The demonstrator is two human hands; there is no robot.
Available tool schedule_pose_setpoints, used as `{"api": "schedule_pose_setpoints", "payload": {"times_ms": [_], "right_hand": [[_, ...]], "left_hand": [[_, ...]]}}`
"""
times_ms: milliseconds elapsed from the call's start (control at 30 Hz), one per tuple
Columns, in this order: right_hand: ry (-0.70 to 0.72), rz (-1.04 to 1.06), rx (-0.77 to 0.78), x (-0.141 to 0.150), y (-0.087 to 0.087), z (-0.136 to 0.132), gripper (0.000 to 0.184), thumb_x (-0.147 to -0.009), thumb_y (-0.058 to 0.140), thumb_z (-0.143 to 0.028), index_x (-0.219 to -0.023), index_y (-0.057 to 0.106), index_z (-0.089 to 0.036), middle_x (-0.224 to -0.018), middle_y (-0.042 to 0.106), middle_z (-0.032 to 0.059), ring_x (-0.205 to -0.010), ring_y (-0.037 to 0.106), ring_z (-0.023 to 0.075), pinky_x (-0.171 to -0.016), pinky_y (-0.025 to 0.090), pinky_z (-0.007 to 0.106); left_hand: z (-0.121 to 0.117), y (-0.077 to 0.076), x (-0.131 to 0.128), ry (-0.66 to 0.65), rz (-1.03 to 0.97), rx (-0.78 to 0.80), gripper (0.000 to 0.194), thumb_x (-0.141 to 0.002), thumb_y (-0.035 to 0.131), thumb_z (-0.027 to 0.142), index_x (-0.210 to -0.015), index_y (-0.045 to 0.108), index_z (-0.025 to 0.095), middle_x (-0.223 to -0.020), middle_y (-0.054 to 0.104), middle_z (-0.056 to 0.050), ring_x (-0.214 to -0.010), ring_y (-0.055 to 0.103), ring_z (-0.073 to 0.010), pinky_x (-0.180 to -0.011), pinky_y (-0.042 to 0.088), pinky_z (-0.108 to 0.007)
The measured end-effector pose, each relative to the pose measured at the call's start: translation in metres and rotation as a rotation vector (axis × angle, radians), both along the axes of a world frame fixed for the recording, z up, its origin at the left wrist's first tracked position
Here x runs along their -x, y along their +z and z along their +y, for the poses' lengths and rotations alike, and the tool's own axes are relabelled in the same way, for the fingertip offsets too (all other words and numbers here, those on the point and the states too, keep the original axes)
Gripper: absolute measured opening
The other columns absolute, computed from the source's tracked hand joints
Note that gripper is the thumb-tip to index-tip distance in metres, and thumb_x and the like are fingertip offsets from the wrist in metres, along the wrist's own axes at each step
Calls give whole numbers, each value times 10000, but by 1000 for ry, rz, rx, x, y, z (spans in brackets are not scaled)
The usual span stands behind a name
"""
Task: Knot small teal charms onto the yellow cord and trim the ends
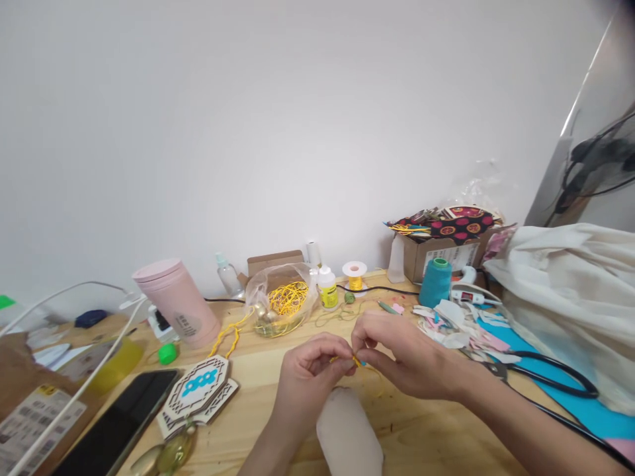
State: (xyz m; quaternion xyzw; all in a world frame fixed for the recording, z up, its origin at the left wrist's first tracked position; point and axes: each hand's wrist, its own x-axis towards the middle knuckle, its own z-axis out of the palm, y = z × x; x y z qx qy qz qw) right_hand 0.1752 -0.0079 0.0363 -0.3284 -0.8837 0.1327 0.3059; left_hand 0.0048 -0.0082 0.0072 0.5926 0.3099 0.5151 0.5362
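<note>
At the front middle of the table, my left hand (312,377) and my right hand (397,354) meet with their fingertips close together. Both pinch a thin yellow cord (356,361), and a loose end of it trails down to the right. A small bit of blue shows by my right fingertips. Just below my hands lies a pale flat piece (350,430) with angled edges. To the left rest wooden cut-out hexagonal panels (197,390) with a blue pattern and a twisted yellow cord loop.
A plastic bag of yellow cord (285,301), a glue bottle (327,289) and a spool (354,276) stand behind my hands. A pink tumbler (178,304) and phone (116,423) are left. Teal thread (435,282), fabric scraps (459,327) and black-handled scissors (550,377) lie right.
</note>
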Motion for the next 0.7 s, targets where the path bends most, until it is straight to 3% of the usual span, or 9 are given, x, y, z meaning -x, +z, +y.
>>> {"api": "schedule_pose_setpoints", "payload": {"times_ms": [167,367,700], "right_hand": [[38,92,59,0,-4,4,100,-808,473,-93,-783,500,-186,-725,530,-20,-671,466,106,-601,354,222],[90,88,8,-3,-5,8,82,-810,521,-123,-790,570,-185,-700,554,-16,-669,470,111,-606,361,232],[90,19,-42,-2,0,6,97,-824,482,-121,-776,548,-173,-701,559,-2,-667,475,120,-588,360,233]], "left_hand": [[0,-1,1,-8,-41,14,100,-644,645,91,-618,659,187,-671,595,9,-596,548,-92,-548,469,-187],[0,0,1,-14,-44,51,84,-631,654,95,-608,656,176,-669,594,7,-566,554,-90,-544,475,-197],[0,0,1,-30,-19,68,63,-632,654,109,-610,652,168,-656,602,2,-559,553,-95,-545,472,-204]]}}
